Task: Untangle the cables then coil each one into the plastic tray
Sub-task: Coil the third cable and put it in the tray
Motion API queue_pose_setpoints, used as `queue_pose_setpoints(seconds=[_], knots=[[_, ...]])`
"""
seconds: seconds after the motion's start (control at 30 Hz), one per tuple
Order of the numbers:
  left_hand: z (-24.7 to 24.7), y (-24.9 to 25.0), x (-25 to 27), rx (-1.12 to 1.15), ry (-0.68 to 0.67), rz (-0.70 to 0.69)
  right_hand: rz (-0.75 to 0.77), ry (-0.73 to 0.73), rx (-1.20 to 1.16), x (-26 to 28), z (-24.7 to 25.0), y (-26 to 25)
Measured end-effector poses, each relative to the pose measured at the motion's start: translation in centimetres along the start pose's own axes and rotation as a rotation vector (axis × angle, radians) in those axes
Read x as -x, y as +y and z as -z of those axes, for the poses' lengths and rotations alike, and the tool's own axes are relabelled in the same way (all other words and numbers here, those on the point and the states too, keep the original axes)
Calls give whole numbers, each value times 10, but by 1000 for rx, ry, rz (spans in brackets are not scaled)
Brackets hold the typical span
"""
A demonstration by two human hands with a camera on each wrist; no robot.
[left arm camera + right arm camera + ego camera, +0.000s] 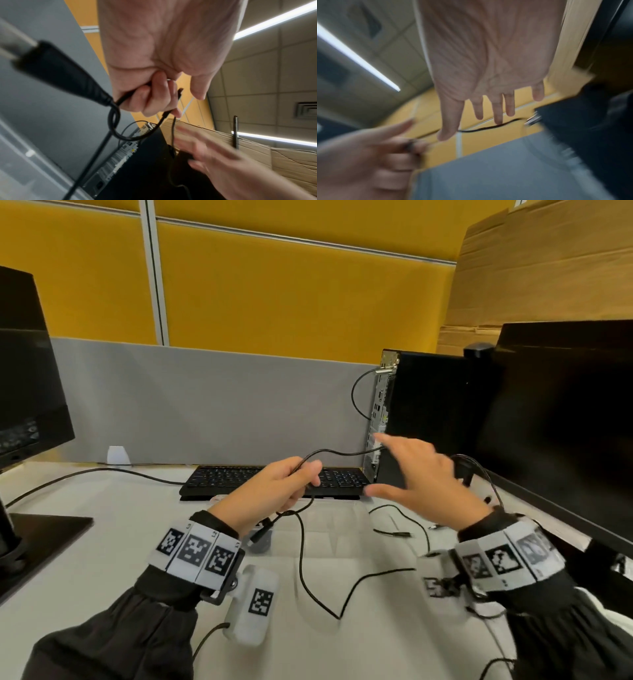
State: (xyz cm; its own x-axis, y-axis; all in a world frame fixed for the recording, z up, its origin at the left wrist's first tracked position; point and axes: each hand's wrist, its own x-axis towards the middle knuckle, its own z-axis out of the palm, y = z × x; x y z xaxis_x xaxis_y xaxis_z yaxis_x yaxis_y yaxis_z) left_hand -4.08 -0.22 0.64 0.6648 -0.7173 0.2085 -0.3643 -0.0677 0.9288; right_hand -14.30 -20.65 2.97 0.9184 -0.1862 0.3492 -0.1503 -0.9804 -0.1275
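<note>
My left hand (pixel 298 482) grips a black cable (pixel 302 556) in front of the keyboard. The cable runs right from my fist toward the computer tower. It also hangs down and loops over the table. In the left wrist view my fingers (pixel 154 97) curl round the cable, and a black plug (pixel 60 70) dangles close to the camera. My right hand (pixel 397 470) hovers open with spread fingers, just right of the left hand and holding nothing. A cable stretch (pixel 488 127) passes beyond its fingertips (pixel 498 116). The clear plastic tray (pixel 342 503) lies faintly visible below both hands.
A black keyboard (pixel 219 479) sits behind my hands and a computer tower (pixel 428 412) stands at the right. Monitors stand at the far right (pixel 565 422) and far left (pixel 20 371). A thin cable with a connector (pixel 394 532) lies on the table; more loops (pixel 479 470) hang by the right monitor.
</note>
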Motion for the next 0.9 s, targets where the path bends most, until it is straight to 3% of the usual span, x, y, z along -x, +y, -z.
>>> queue_pose_setpoints(seconds=[0.1, 0.2, 0.27, 0.43, 0.5, 0.57, 0.7, 0.8, 0.9], knots=[[-11, 9, -2, 128, -44, -35, 245, -13, -225, -6, -7, -40], [-11, 14, -2, 148, -10, -81, 350, 117, -424, -15, -7, -46], [-6, 12, -4, 150, 42, -82, 304, 262, -529, -22, -5, -38], [10, 6, -7, 131, 74, -128, 4, 874, -733, -34, 11, 8], [10, 9, -7, 117, 62, -141, -105, 956, -701, -35, 12, 20], [9, 12, -7, 121, 68, -148, -141, 860, -614, -36, 6, 17], [12, 17, -4, 148, 110, -176, -141, 492, -233, -34, -3, -18], [15, 24, 1, 162, 137, -245, -3, 411, -128, -27, -4, -51], [18, 31, 6, 193, 131, -298, 82, 349, -188, -26, -15, -65]])
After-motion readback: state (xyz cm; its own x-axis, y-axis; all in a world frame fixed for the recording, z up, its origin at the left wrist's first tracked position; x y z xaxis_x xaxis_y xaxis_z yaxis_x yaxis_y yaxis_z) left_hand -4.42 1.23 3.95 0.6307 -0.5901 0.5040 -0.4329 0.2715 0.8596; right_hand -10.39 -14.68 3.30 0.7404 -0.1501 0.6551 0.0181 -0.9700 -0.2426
